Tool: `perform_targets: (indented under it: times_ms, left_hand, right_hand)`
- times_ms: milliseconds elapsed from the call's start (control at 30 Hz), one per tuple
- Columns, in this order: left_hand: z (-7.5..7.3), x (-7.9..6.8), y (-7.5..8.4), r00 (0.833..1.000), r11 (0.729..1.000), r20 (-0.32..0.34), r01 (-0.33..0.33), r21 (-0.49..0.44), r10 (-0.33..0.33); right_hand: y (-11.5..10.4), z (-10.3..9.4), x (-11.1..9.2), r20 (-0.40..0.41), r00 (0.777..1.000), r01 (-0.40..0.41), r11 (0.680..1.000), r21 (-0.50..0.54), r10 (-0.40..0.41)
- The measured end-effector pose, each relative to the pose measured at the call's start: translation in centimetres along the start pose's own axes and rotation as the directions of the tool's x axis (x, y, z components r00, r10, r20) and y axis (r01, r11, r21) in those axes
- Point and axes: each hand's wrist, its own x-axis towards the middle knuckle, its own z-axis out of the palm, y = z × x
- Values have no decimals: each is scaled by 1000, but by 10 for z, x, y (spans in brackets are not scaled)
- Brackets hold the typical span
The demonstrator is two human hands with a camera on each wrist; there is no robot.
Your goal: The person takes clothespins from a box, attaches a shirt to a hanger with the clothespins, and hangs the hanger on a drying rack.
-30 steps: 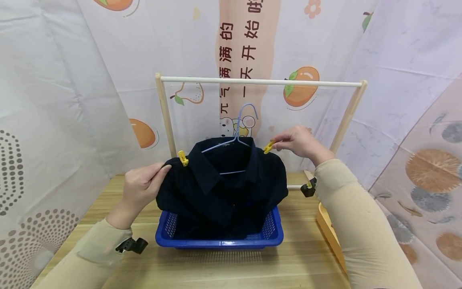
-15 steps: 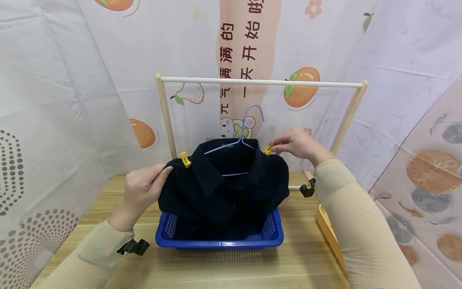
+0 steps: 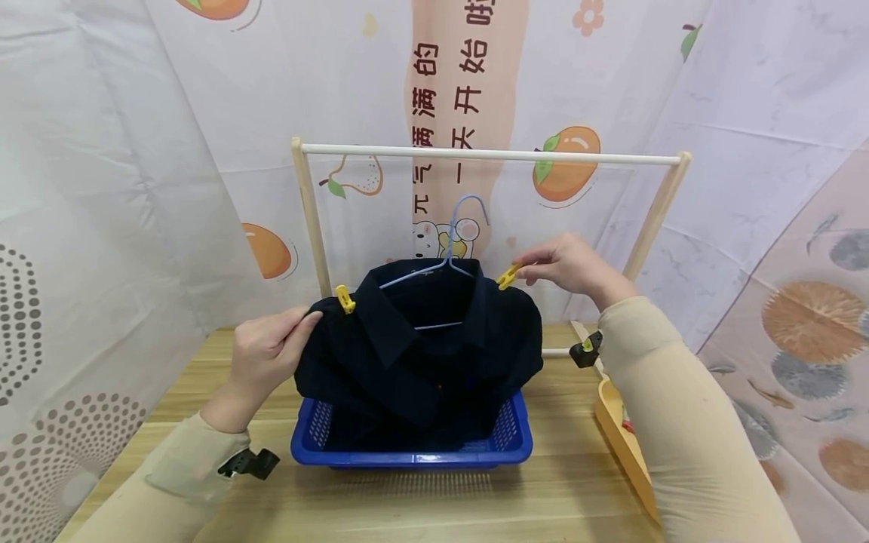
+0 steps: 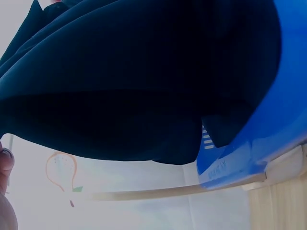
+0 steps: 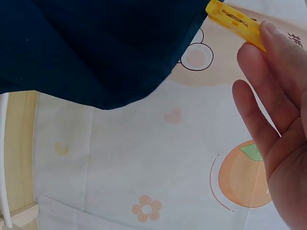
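Note:
A dark navy collared shirt [image 3: 380, 377] hangs on a light blue wire hanger [image 3: 449, 249], its lower part bunched inside a blue plastic basket [image 3: 434, 458]. My left hand [image 3: 268, 351] pinches the shirt's shoulder at the left. Close beside those fingers, a yellow clothespin [image 3: 345, 299] is clipped on the same shoulder. Between thumb and fingers, my right hand [image 3: 563, 264] pinches a second yellow clothespin [image 3: 507, 277] at the other shoulder. The right wrist view shows the tip of this clothespin [image 5: 235, 21] right at the fabric edge.
Behind the shirt stands a rack with a white crossbar [image 3: 489, 154] and wooden posts [image 3: 314, 219]. An orange tray [image 3: 624, 445] lies at the right, partly hidden by the right sleeve. The basket rests on a wooden table [image 3: 380, 513] in front of printed curtains.
Shirt and hanger sway slightly right, then back left. The right hand dips a little and comes back up with the clothespin; the left keeps its grip on the shoulder.

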Motion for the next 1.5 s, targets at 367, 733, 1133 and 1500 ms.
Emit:
perform_targets:
  times_ms: [367,733,1133,1500]
  left_hand:
    - [1,2,3,999,1000,-27,-23,-5,23]
    - [2,4,7,999,999,-51,5,-46,-8]
    - [4,7,12,999,1000,-34,-3,-28,2]
    - [4,7,6,1000,1000,-9,-4,7,4]
  right_hand:
    - [0,7,2,35,999,-10,1000,19,9]
    - [-3,6,-1,83,996,-49,989,138,38]
    - [-6,10,5,103,995,-7,994,111,-4]
    - [-5,9,3,131,991,-38,975,220,9]
